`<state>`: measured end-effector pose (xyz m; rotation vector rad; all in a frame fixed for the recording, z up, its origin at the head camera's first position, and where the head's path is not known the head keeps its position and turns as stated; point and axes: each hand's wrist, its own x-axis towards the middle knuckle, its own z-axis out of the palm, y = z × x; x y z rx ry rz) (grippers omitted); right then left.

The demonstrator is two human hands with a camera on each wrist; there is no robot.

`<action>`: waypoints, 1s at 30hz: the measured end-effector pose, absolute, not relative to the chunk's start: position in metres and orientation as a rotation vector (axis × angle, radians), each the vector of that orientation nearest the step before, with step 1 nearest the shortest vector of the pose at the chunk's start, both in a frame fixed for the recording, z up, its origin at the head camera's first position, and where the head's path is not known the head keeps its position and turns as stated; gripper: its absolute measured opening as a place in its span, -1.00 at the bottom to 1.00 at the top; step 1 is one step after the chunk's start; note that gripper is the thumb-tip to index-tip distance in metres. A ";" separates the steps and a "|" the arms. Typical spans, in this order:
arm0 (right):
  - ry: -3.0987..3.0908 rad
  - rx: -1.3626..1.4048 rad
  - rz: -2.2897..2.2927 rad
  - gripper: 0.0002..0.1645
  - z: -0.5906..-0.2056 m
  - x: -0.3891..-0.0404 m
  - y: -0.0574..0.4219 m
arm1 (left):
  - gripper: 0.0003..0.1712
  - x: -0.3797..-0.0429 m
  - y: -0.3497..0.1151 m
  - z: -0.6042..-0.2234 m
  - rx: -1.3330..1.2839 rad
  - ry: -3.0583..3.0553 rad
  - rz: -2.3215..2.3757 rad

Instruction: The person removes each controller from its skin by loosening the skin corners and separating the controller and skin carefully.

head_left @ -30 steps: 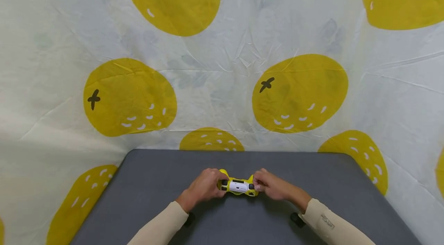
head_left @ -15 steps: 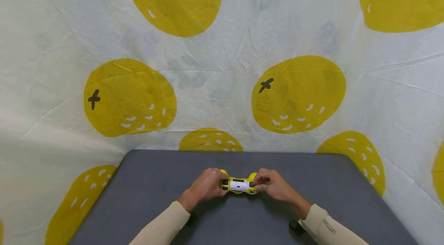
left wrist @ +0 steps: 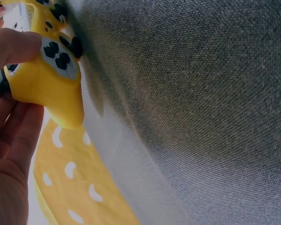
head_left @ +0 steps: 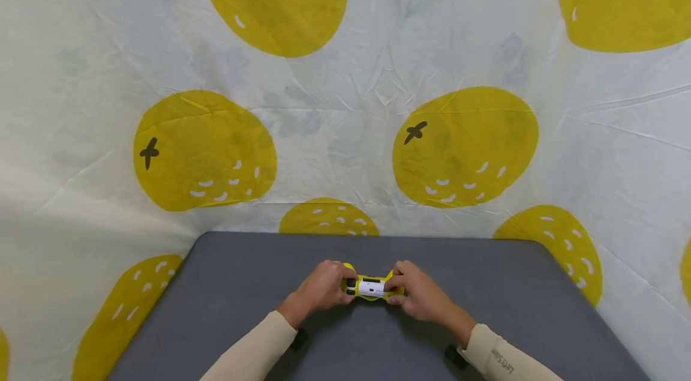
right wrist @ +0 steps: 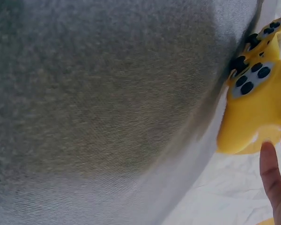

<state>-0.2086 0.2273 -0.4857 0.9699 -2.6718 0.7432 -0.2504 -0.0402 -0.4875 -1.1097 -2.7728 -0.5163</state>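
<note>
A yellow game controller [head_left: 372,289] is held just above the grey table, its white middle part with dark slots facing up toward the head camera. My left hand [head_left: 324,286] grips its left end. In the left wrist view the thumb [left wrist: 23,45] lies beside the directional buttons [left wrist: 60,56], fingers curled behind the handle. The right hand [head_left: 418,292] holds the right end, index finger over the white part and thumb at the near edge. In the right wrist view fingertips [right wrist: 268,154] are at the yellow handle [right wrist: 243,122]; most of that hand is out of frame.
The dark grey tabletop [head_left: 259,267] extends around both hands. A white cloth [head_left: 345,153] printed with large yellow fruit hangs behind the table and at its sides. Dark wrist devices [head_left: 456,357] sit under both sleeve cuffs.
My right hand has shifted from the controller's right edge leftward, its fingers now over the white part. The left hand keeps its grip, almost still.
</note>
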 end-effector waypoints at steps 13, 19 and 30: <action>-2.569 0.948 0.417 -0.77 -0.490 -0.207 0.216 | -0.60 -0.255 -0.040 -0.486 -1.123 -2.797 -0.569; -2.526 0.968 0.391 -0.65 -0.496 -0.207 0.217 | -0.61 -0.255 -0.038 -0.485 -1.134 -2.797 -0.567; -2.428 0.978 0.698 -0.71 -0.502 -0.207 0.225 | -0.59 -0.254 -0.038 -0.485 -1.105 -2.818 -0.567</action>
